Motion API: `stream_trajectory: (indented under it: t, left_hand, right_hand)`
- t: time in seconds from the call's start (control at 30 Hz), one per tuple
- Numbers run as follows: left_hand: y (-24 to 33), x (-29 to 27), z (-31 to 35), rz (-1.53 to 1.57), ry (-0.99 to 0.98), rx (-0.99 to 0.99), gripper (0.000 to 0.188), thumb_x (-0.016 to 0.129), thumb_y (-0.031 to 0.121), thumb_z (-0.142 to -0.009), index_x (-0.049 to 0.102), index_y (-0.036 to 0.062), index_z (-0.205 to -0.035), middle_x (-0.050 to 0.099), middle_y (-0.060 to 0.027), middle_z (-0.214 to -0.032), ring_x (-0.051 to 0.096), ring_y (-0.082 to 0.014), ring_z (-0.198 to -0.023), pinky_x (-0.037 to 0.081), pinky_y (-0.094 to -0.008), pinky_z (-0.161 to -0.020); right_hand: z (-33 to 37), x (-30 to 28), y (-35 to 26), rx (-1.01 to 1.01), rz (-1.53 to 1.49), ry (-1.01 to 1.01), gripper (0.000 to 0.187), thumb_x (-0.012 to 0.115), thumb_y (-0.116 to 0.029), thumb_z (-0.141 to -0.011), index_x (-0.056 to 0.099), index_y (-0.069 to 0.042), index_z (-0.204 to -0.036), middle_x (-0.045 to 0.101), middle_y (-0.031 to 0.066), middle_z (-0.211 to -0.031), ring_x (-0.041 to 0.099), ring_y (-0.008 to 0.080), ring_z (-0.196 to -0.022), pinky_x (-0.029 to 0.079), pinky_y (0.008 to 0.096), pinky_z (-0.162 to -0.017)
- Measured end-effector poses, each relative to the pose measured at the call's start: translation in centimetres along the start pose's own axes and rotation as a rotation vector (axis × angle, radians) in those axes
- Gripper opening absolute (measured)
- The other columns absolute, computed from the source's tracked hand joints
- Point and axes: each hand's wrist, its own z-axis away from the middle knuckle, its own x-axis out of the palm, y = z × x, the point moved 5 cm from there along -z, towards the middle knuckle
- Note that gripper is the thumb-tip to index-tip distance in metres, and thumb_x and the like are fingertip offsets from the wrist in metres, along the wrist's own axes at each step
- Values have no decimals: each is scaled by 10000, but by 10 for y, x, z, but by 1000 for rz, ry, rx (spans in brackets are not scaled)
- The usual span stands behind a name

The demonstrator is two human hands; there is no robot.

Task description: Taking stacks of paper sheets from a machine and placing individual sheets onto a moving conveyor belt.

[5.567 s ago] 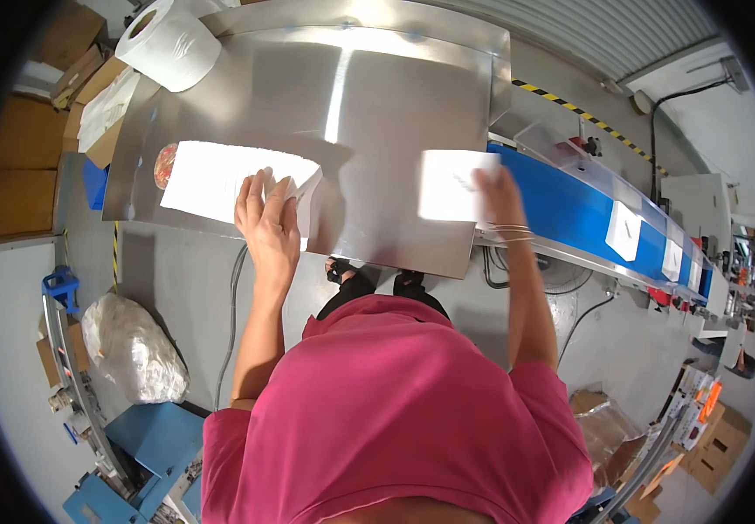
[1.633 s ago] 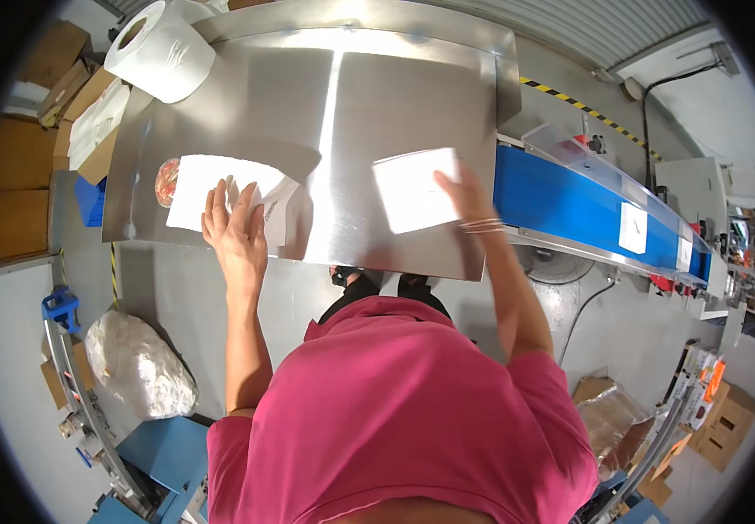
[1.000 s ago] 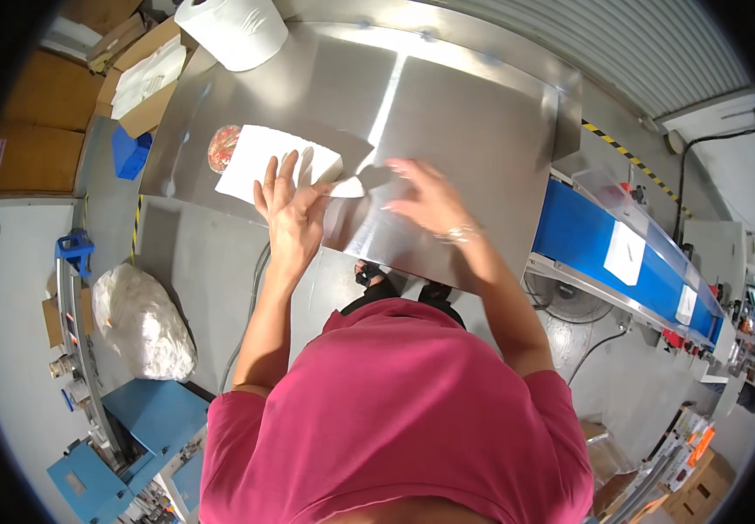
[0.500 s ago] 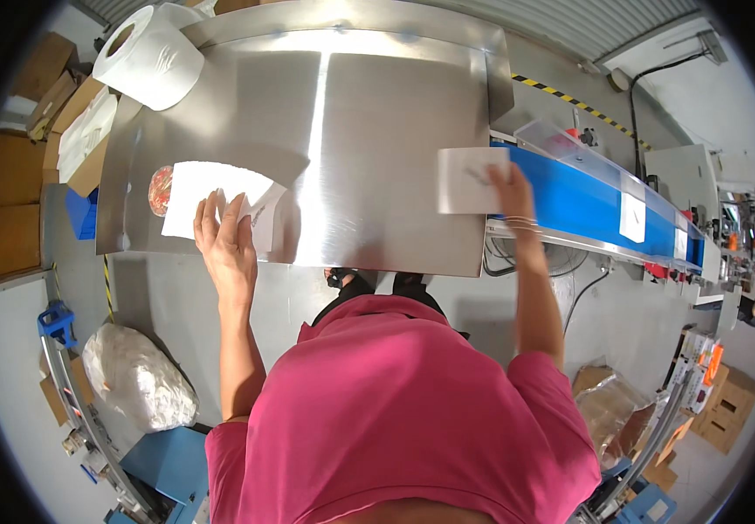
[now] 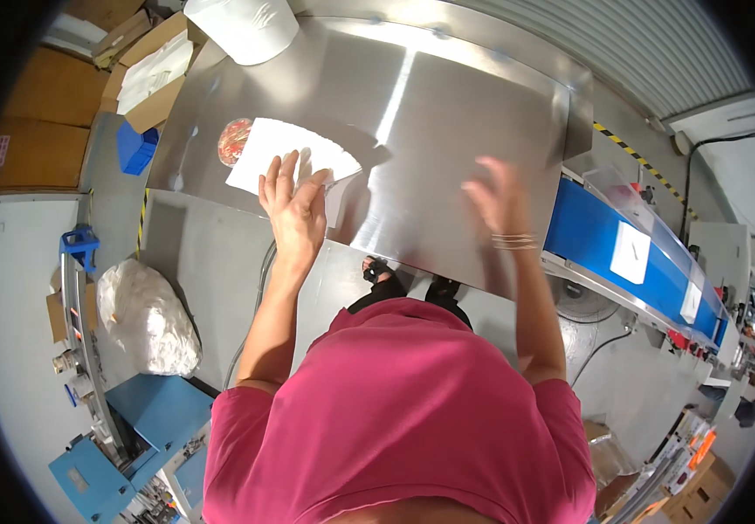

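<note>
My left hand (image 5: 294,205) rests its spread fingers on a fanned stack of flat white sheets (image 5: 264,157) at the left of the steel table. A round red-and-white patterned thing (image 5: 234,141) lies against the stack's left edge, partly covered. Over the middle right of the table, my right hand (image 5: 501,196) is smeared by motion; its fingers are apart and nothing shows in them. Right of it, on a blue conveyor belt (image 5: 582,223), lies a white sheet (image 5: 630,253) with a small dark mark. A second white sheet (image 5: 690,302) is farther along the belt.
A large white roll (image 5: 251,31) stands at the table's far left, beside an open carton (image 5: 155,105) and a blue bin (image 5: 135,148). The conveyor has a clear side guard (image 5: 615,194). A filled plastic bag (image 5: 146,314) lies on the floor at the left.
My right hand has let go of a white sheet, which now lies on the belt, and has come back left over the table. My left hand stays at the stack. The view has turned.
</note>
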Motion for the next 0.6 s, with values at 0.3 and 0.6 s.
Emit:
stream_trajectory:
  t: [0.3, 0.6]
  left_hand:
    - [-2, -2, -4, -26, -13, 109, 282, 637, -20, -732, 719, 156, -937, 484, -111, -1346, 369, -381, -1292, 231, -557, -1068]
    - [-3, -5, -7, 41, -85, 148, 250, 676, 4, -729, 721, 156, -923, 459, -91, -1377, 329, -352, -1325, 218, -521, -1079]
  right_hand:
    - [-48, 123, -94, -102, -523, -349, 439, 761, -142, -726, 568, -123, -1121, 586, 52, -1078, 573, 234, -969, 486, 345, -790]
    - [-24, 97, -67, 149, -574, -297, 510, 771, -149, -734, 532, -138, -1184, 526, 49, -1235, 502, 236, -1146, 473, 354, -905]
